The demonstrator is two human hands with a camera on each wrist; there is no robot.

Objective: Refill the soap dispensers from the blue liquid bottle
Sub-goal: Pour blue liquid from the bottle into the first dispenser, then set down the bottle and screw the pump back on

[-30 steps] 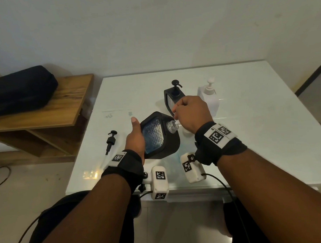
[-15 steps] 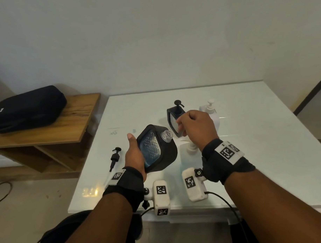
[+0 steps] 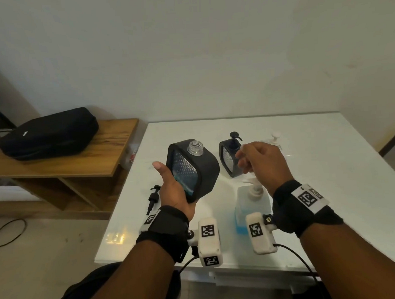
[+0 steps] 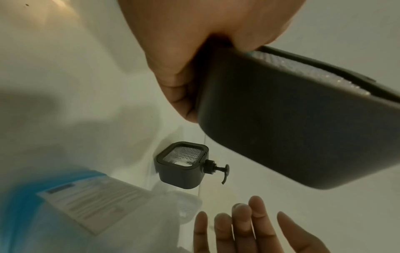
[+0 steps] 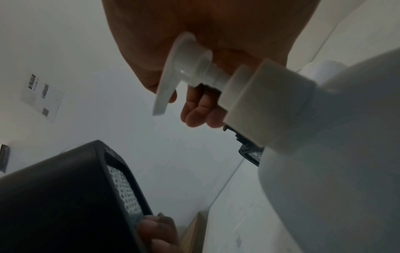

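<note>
My left hand point(image 3: 173, 190) grips a black square soap dispenser point(image 3: 192, 169) above the white table point(image 3: 327, 167), its clear threaded neck point(image 3: 194, 147) uncapped and pointing up. Its black pump point(image 3: 154, 197) lies on the table to the left. My right hand point(image 3: 259, 165) hovers with relaxed fingers point(image 4: 240, 222), holding nothing, just above the white pump point(image 3: 256, 189) of the blue liquid bottle point(image 3: 250, 205). A second black dispenser point(image 3: 231, 157) with its pump on stands behind. A white dispenser point(image 3: 275, 135) is partly hidden by my right hand.
A low wooden shelf point(image 3: 80, 162) stands left of the table with a black bag point(image 3: 50, 134) on it. A cable point(image 3: 7, 232) lies on the floor. The wall runs close behind the table.
My left hand has turned the open dispenser from tilted to nearly upright. My right hand has left its neck and moved right, over the blue bottle's pump.
</note>
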